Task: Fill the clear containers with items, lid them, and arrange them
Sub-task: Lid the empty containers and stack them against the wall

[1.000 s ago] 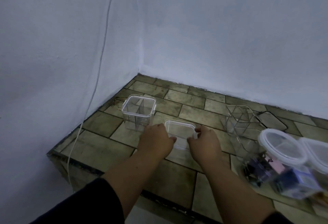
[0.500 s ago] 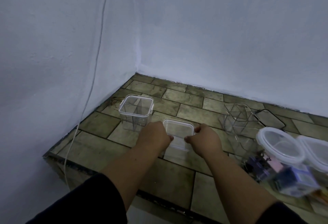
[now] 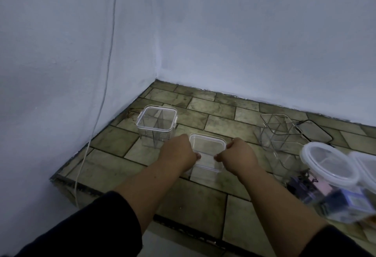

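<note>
Item in hand — one shallow clear container point(image 3: 207, 151), rectangular and seemingly empty, near the middle of the tiled surface point(image 3: 114, 167), a little back from its front edge. The left hand point(image 3: 179, 153) is clamped on its left side and the right hand point(image 3: 238, 155) on its right, fingers curled over the rim; whether a lid sits on it cannot be told.

Handling, as judged: thin stiff plastic, very light, smooth and likely slippery, apt to flex or crack if squeezed hard. Best taken by the reinforced rim or the two short sides, as now.

Other stock on the surface:
- Tall square clear container point(image 3: 156, 124), one, with inner dividers, open-topped, toward the back left corner, just behind the left hand.
- Tall clear divided container point(image 3: 278, 132), one, tilted, toward the right edge; a dark-rimmed flat lid point(image 3: 314, 131) lies just behind it.
- Round-lidded clear tubs point(image 3: 329, 165), two visible at the right edge — the second cut off by the frame.
- Small mixed items point(image 3: 305, 183) under the tubs, blurred, uncounted.

A white cable point(image 3: 105, 86) hangs down the left wall.
</note>
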